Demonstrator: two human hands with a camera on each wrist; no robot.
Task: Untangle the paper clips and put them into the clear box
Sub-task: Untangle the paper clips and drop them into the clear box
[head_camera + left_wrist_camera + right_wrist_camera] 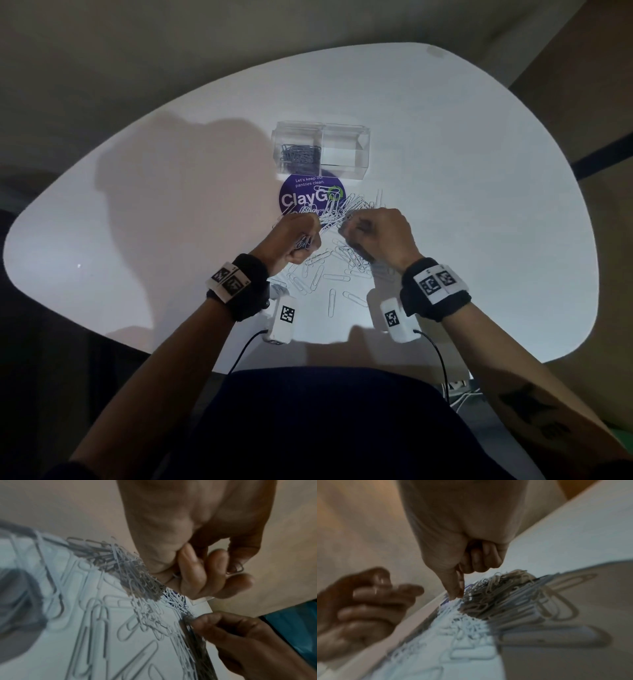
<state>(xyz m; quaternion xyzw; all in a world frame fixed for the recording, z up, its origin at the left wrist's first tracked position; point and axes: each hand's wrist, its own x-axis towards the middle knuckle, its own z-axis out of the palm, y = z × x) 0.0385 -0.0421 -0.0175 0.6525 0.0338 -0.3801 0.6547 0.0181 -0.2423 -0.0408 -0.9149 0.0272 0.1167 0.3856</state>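
Note:
A loose pile of silver paper clips [342, 219] lies mid-table, with single clips scattered toward me. Beyond it stands the clear box [363, 150] with two compartments; the left one holds several clips [301, 156], the right one looks empty. My left hand [305, 240] hovers at the pile's left edge, fingers curled round a small bunch of clips [303, 242]; one clip [237, 568] shows at its fingertips. My right hand [349, 229] is at the pile's right side. Its thumb and forefinger [456, 593] pinch together in the tangled clips [488, 601].
A round purple ClayGo sticker [301, 198] lies on the white table [479, 205] between the box and the pile, partly covered by clips. The table's curved near edge is just in front of my lap. Cables hang from both wrist cameras.

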